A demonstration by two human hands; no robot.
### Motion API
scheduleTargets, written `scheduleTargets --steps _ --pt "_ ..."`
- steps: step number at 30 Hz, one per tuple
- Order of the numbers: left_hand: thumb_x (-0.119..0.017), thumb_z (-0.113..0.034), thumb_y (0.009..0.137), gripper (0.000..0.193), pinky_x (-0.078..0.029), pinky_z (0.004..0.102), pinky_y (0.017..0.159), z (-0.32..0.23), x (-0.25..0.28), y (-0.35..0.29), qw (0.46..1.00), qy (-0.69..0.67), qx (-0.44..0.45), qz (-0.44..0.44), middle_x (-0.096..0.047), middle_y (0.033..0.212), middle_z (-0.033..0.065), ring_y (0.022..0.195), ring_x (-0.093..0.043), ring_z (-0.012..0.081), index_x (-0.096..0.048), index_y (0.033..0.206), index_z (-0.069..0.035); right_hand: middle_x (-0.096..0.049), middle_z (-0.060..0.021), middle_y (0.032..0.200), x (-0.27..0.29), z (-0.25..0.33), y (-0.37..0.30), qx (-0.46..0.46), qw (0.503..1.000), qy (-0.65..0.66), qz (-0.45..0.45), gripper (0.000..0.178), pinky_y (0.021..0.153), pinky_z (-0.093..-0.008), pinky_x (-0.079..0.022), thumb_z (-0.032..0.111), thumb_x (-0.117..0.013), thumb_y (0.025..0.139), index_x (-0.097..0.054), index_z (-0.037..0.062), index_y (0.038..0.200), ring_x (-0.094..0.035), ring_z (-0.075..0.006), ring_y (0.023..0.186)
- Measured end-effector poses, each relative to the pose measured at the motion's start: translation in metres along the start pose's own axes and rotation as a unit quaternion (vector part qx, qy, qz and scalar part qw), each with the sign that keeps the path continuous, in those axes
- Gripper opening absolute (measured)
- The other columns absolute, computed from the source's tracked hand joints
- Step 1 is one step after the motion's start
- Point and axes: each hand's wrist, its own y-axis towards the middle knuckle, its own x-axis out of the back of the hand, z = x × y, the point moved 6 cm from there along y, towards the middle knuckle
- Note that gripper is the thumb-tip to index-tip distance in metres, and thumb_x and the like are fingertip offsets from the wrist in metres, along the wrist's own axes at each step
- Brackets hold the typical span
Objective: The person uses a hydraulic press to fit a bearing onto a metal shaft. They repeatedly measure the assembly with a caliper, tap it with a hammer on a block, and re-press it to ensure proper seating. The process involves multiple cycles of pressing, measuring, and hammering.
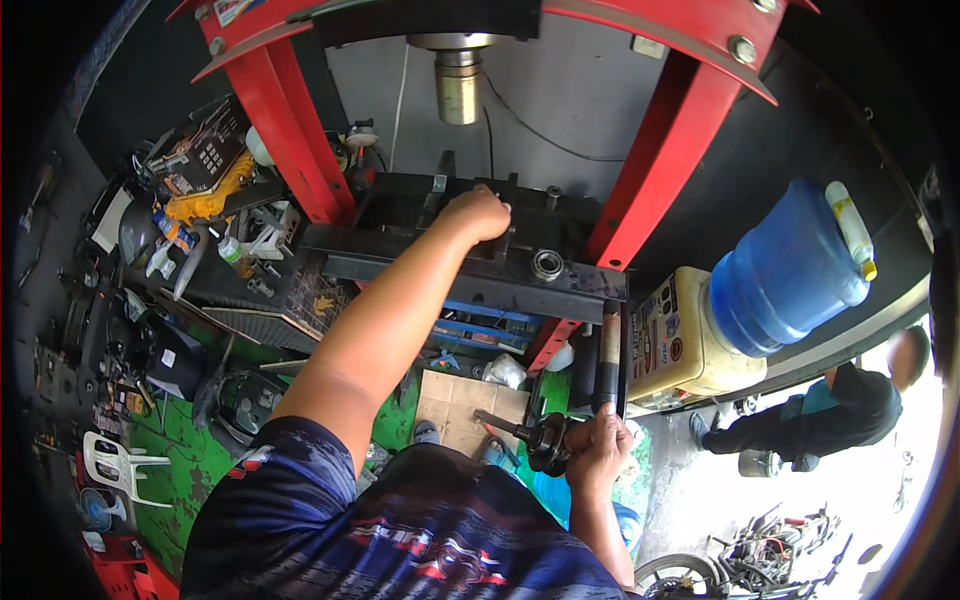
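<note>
I stand at a red hydraulic press (290, 120) with a steel ram (460, 85) above a black bed (470, 275). My left hand (478, 214) reaches up and is closed on a black block on that bed. A round steel bearing (547, 264) lies on the bed just right of that hand. Lower down, my right hand (598, 447) grips a dark crankshaft-like metal part (535, 435) with a shaft sticking out to the left, held in front of my body.
A cluttered shelf with tools and bottles (215, 235) stands at the left. A blue water jug (785, 265) sits on a dispenser at the right. A person (830, 410) crouches outside at the right. Cardboard (465, 400) lies on the green floor.
</note>
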Motion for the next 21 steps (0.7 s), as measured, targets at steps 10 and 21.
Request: scheduleTargets --steps 10,21 --pt "-0.076 -0.053 0.091 0.06 -0.044 0.0345 0.047 0.005 0.011 0.015 0.971 -0.114 0.118 0.174 -0.057 0.076 0.0072 0.059 -0.049 0.0155 -0.064 0.113 0.001 -0.035 0.0033 0.052 0.02 -0.007 -0.002 -0.007 0.999 0.029 -0.025 0.053 0.045 -0.0304 -0.021 0.033 -0.056 0.109 -0.038 0.0135 0.064 -0.028 -0.008 0.045" --pt "-0.078 -0.038 0.077 0.053 -0.058 0.0429 0.088 -0.043 0.026 0.024 0.997 0.067 -0.035 0.024 -0.074 0.114 0.025 0.106 -0.073 0.0381 -0.076 0.111 0.003 -0.04 0.0019 0.051 0.018 0.007 0.001 0.002 1.0 0.025 -0.01 0.058 0.046 -0.0305 -0.022 0.036 -0.054 0.11 -0.044 0.0097 0.059 -0.03 -0.0084 0.045"
